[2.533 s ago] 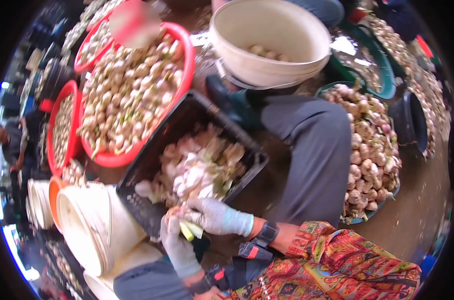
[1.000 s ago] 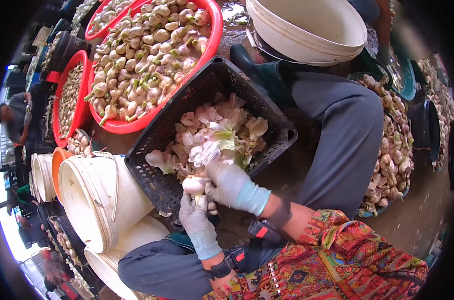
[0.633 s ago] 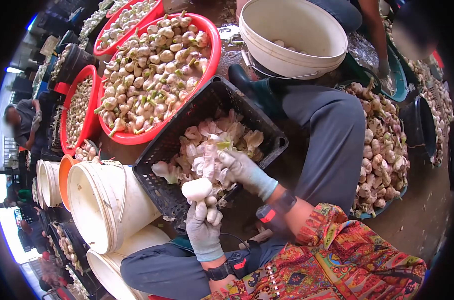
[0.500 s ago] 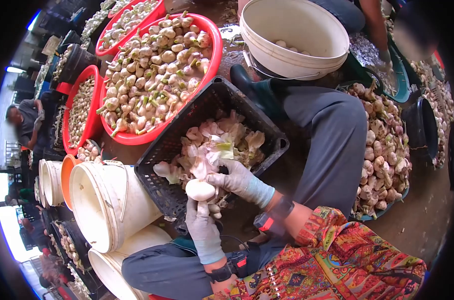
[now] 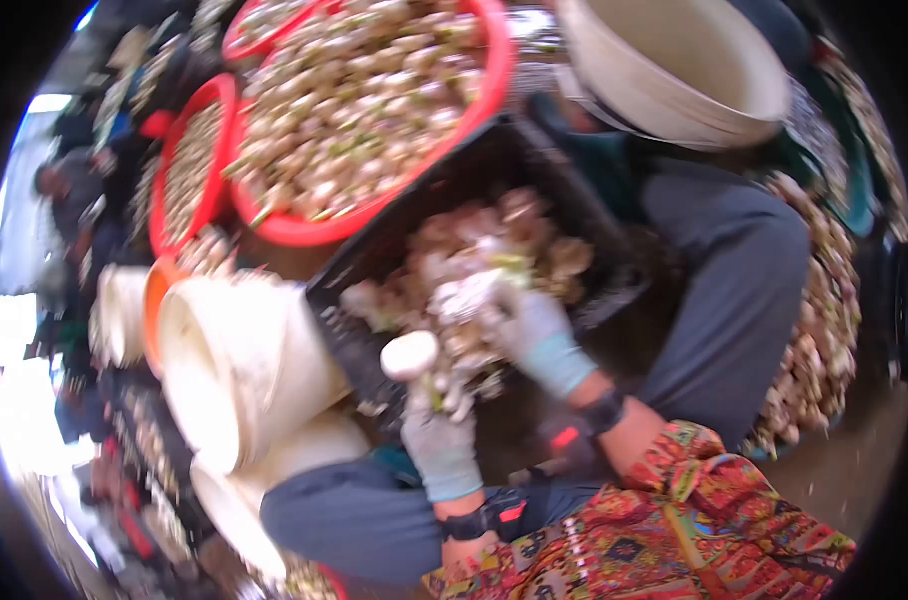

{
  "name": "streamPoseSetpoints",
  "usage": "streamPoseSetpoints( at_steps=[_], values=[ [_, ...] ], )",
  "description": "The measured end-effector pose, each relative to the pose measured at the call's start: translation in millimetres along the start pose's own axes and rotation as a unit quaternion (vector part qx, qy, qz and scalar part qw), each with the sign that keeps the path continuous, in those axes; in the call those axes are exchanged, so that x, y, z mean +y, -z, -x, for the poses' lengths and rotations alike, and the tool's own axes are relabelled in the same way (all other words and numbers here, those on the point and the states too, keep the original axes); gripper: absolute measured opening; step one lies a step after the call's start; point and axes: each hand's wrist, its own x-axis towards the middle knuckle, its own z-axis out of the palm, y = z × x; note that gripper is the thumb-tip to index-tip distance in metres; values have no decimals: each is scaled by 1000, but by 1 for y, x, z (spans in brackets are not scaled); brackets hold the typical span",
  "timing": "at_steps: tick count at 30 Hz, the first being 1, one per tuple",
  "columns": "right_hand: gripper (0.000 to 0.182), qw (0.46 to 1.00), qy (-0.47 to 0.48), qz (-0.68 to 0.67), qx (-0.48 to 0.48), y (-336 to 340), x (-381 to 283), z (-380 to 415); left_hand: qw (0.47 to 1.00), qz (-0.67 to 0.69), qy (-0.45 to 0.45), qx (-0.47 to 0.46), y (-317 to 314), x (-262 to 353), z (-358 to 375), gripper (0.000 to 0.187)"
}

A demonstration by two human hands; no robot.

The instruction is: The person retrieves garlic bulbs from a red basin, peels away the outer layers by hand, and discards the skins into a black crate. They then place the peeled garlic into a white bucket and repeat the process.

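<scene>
Closed around the stem end of a garlic bulb (image 5: 409,356) are the fingers of the left hand (image 5: 437,440), while whether anything is gripped by the blurred fingers of the right hand (image 5: 537,330), over the papery skins (image 5: 464,270), cannot be told. The bulb is held at the near edge of the black crate (image 5: 374,255), its rounded end pointed up-left in the view, its long axis slanted down-right; smooth white is shown above a greenish stem.

Crate (image 5: 339,312) = matt black plastic; bulb (image 5: 410,356) smooth, white; trousers (image 5: 719,300) = matt grey cloth; red tub (image 5: 496,75) = smooth plastic.
</scene>
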Motion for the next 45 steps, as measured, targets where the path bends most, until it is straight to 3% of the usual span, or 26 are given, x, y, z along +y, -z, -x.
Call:
streamPoseSetpoints(
  at_steps=[3, 8, 9, 10, 12, 13, 14, 16, 18, 19, 20, 21, 23, 25, 27, 29, 30, 31, 32, 34, 37, 39, 41, 43, 44, 45],
  values=[
    [19, 994, 33, -104, -20, 5, -2, 2, 996, 51, -79, 2, -5, 31, 12, 27],
    [17, 997, 65, -40, -25, 3, 3, 0, 956, 80, -280, 30, -47, 128, 63, 19],
    [17, 996, 87, -5, -15, 4, 3, -1, 945, 71, -313, -68, -34, 162, 68, 21],
    [17, 994, 85, -75, -5, 4, -1, 0, 909, 56, -413, -5, -41, 188, 73, 30],
    [18, 988, 131, 77, 13, 6, -10, 1, 874, 121, -436, -176, -20, 245, 74, 57],
    [24, 983, 132, 123, -15, 5, -9, 5, 869, 57, -476, -121, -38, 252, 66, 63],
    [25, 984, 97, 138, -63, 4, -9, 5, 881, 30, -465, -79, -70, 240, 49, 60],
    [18, 990, 131, 52, -6, 13, -25, 11, 907, -140, -382, -109, -98, 224, -7, 47],
    [15, 995, 76, 44, -49, 18, -27, 6, 894, -294, -324, -101, -135, 186, -77, 38],
    [13, 994, 65, 61, -60, 19, -22, 6, 889, -356, -284, -47, -158, 162, -109, 34],
    [14, 992, 57, 70, -85, 17, -13, 5, 870, -423, -243, -69, -162, 148, -153, 32],
    [22, 991, 34, 44, -122, 15, -4, 4, 835, -503, -222, -16, -180, 118, -181, 31],
    [35, 985, 13, 24, -168, 18, -2, 1, 777, -619, -99, -55, -192, 84, -251, 34],
    [34, 994, 34, -35, -100, 23, -10, -7, 723, -682, -5, -112, -190, 54, -315, 32],
    [33, 987, -23, -84, -137, 9, 0, -11, 573, -808, 13, -137, -172, 27, -374, 42],
    [30, 977, -75, -117, -164, 11, 1, -16, 319, -890, -91, -313, -126, 13, -432, 50],
    [24, 939, -147, -270, -156, 24, -8, -25, 317, -889, -87, -318, -127, 1, -445, 50],
    [22, 870, -215, -419, -143, 39, -21, -30, 266, -916, 4, -301, -127, -13, -453, 53],
    [22, 867, -220, -425, -141, 42, -23, -32, 210, -932, 95, -281, -129, -20, -457, 58],
    [23, 936, -112, -304, -136, 49, -24, -35, 219, -930, 126, -267, -144, -16, -447, 58],
    [25, 916, -169, -315, -185, 60, -29, -38, 216, -926, 131, -281, -149, -2, -437, 63],
    [25, 914, -167, -338, -147, 53, -31, -29, 321, -920, 85, -208, -150, 12, -420, 69],
    [25, 911, -169, -360, -110, 45, -25, -25, 381, -903, 122, -155, -152, 17, -416, 72],
    [25, 968, -58, -219, -109, 38, -15, -20, 398, -899, 135, -125, -158, 14, -406, 76],
    [25, 968, -55, -219, -111, 31, -13, -18, 399, -899, 133, -123, -152, 19, -409, 76],
    [24, 908, -146, -373, -123, 26, -15, -18, 399, -903, 107, -121, -148, 22, -411, 73]
  ],
)
